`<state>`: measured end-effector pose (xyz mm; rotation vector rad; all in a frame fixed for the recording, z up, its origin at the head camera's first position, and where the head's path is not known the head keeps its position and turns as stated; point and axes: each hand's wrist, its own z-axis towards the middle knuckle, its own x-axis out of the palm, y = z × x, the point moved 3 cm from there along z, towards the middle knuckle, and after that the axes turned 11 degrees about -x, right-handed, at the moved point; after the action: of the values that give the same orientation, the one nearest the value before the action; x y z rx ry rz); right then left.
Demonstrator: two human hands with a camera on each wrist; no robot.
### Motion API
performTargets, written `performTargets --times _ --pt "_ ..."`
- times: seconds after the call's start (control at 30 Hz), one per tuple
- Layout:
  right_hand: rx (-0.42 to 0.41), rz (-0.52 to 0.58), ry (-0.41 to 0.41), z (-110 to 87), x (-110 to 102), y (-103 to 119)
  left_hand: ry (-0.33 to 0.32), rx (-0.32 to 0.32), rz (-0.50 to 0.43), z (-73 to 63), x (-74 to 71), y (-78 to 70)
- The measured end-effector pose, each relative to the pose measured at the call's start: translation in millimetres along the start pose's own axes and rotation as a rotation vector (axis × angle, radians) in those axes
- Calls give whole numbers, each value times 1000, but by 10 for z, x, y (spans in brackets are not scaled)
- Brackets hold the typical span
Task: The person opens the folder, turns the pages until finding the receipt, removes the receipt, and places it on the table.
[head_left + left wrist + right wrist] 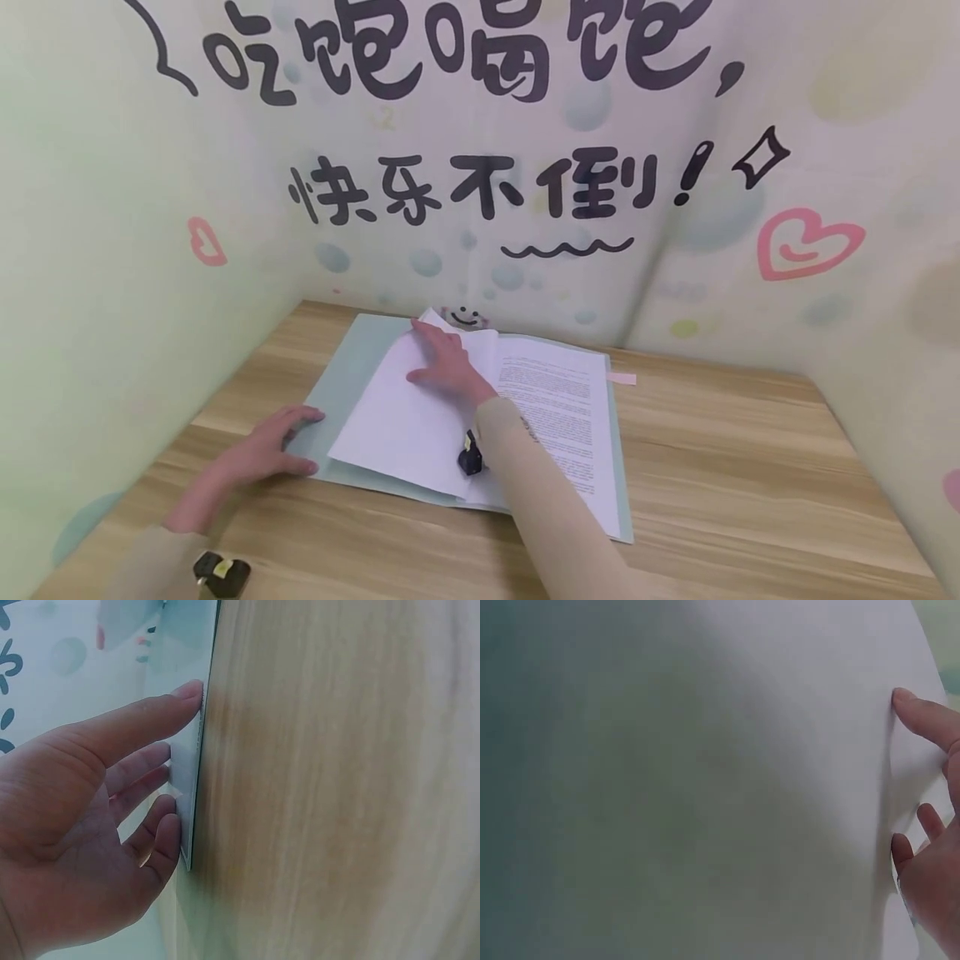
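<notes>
Sheets of white paper (401, 421) lie turned over toward the left side of a pale blue folder (360, 350), which is spread out on the wood-grained table (735, 467) near the wall (660, 321). Their facing surface looks blank, and the lower left corner reaches over the blue cover. To the right, a printed page (558, 392) rests in the folder, its lines too small to read, with a pink tab (622, 379) jutting past the right edge. Across the upper part of the turned sheets rests the right hand (450, 367), its fingers extended and thumb apart, touching the paper; its beige sleeve (555, 500) crosses over the printed page. At the folder's lower left corner is the left hand (266, 446), fingers gently bent and spread, thumb apart from them; the left wrist view shows the thumb tip at the folder's edge, though whether the other fingers press the cover is unclear. Small black devices show by the left wrist (222, 575) and right wrist (471, 457). Big dark lettering (480, 187) and a pink heart (806, 246) decorate the wall.
</notes>
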<state>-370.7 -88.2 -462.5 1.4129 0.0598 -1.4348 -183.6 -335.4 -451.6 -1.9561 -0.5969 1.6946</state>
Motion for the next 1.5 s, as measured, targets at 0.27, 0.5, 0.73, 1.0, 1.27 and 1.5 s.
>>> performTargets --times 0.27,0.5,0.73,1.0,1.27,1.5 --pt "59 -158 3 -38 116 -31 7 15 2 24 3 8" --pt "54 -343 16 -75 116 -9 7 2 16 54 23 4" --pt "100 -306 91 -116 122 -50 5 9 11 59 28 -30" --pt "60 -255 229 -160 60 66 -24 4 1 -11 14 -18" --pt "67 -244 268 -184 27 115 -64 -53 -44 -34 129 -253" --pt "69 -251 283 -200 22 126 -62 -32 -62 -1 329 -491"
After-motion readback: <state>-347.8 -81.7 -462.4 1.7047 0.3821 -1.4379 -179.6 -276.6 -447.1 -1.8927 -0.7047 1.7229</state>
